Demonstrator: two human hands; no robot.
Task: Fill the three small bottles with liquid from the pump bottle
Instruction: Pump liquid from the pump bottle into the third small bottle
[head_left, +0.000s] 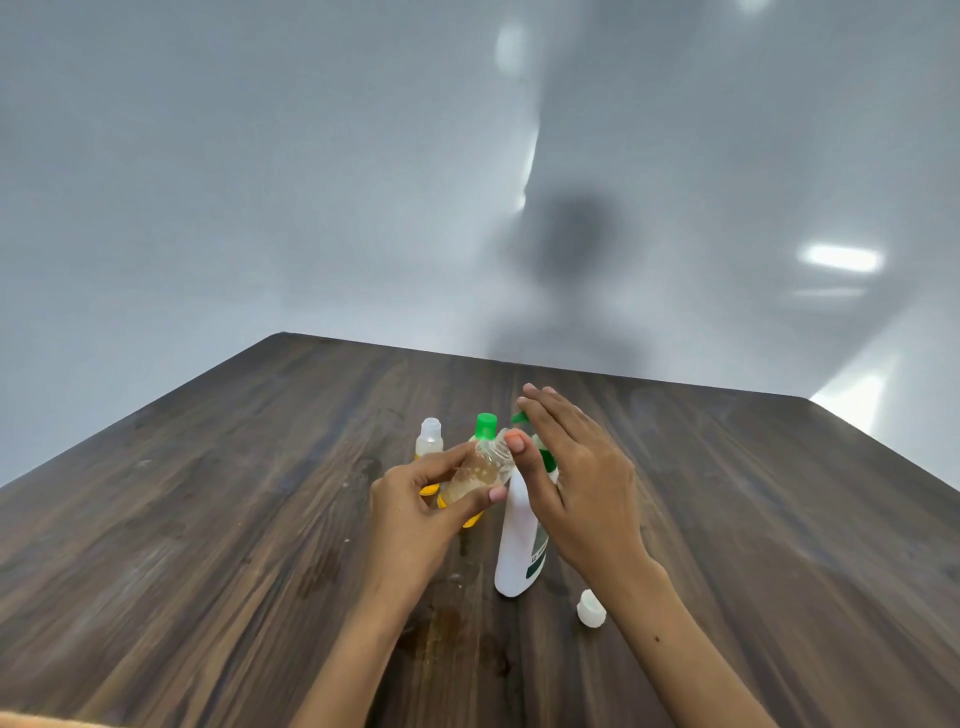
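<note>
Tilting toward the white pump bottle (514, 540), a small clear bottle (480, 470) sits pinched in the left hand (415, 499); the right hand (576, 478), fingers (540, 410) straight and together, presses the green pump (518, 417) above the counter (234, 519).

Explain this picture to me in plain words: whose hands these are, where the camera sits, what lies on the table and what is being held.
There is no machine here: a person works with bare hands, and the one camera sits on their head, looking forward and down. The left hand has a tilted small clear plastic bottle in its grip, its mouth at the nozzle of the tall white pump bottle. The right hand lies flat over the green pump head. On the dark wooden table stand an uncapped small clear bottle and a green-capped small bottle. A loose white cap lies near the right wrist.
</note>
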